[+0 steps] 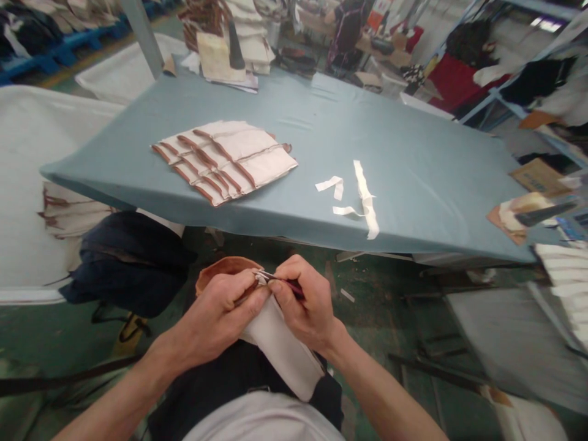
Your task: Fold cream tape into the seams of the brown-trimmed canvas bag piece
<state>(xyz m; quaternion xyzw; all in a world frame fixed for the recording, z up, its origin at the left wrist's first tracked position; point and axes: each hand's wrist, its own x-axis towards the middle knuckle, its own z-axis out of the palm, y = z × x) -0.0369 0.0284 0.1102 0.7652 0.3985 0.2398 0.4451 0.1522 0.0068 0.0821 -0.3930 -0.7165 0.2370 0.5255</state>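
Observation:
Over my lap, my left hand [220,315] is closed on a white fabric piece [289,355] with a brown part [220,267] at its far side. The white part hangs down toward my right thigh. My right hand [305,300] grips a slim tool with a dark red handle [294,286] and a thin metal tip. That tip touches the fabric edge beside my left thumb and index finger; its exact kind is too small to make out. Both hands meet at this spot, just in front of the table edge.
On the blue-green table [413,190] lie overlapping white pieces with brown edges [225,159] and white strips [365,199]. Large white bins [27,184] and a dark blue cloth bundle [133,263] stand left. A grey panel [519,337] is at the right.

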